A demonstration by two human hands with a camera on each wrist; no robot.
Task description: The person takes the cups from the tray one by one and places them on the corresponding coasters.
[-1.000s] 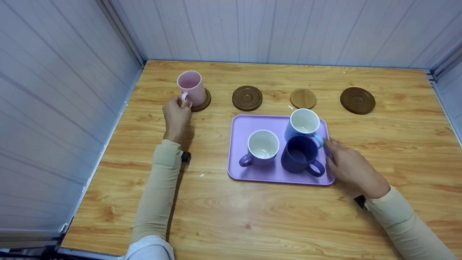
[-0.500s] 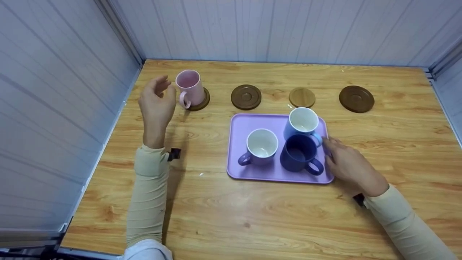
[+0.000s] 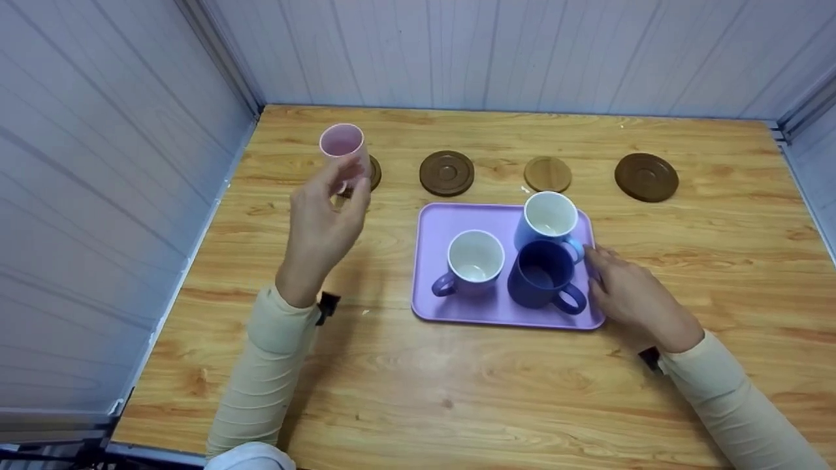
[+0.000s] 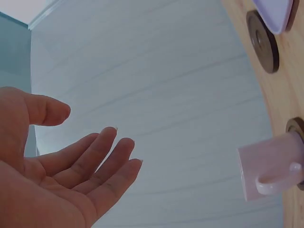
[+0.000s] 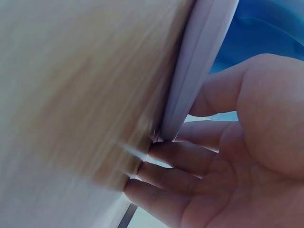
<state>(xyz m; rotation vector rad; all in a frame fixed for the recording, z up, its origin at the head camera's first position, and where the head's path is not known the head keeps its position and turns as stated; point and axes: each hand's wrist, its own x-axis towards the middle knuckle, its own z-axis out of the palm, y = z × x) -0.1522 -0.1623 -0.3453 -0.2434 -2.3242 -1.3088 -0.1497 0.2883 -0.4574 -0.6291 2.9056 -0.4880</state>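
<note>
My left hand [image 3: 320, 228] hangs in the air in front of the pink mug [image 3: 341, 140], thumb and fingers apart, with nothing in it. That mug stands upright on a dark brown coaster [image 4: 295, 124], apart from the hand in the left wrist view. My right hand [image 3: 637, 297] holds the right edge of the purple tray [image 3: 434, 225]; its thumb reaches over the rim [image 5: 197, 71] and the other fingertips lie low beside it. On the tray stand a white-lined purple mug [image 3: 475, 261], a light blue mug [image 3: 548, 219] and a dark blue mug [image 3: 539, 277].
Behind the tray lie a dark coaster [image 3: 447, 173], a light wooden coaster [image 3: 548, 174] and another dark coaster [image 3: 646, 177] in a row. Panel walls [image 3: 457, 52] bound the wooden table [image 3: 424, 391] at the back and sides.
My left hand has let go of the pink mug's handle, moved left away from it, then back right and nearer to me. The right hand and tray have stayed put.
</note>
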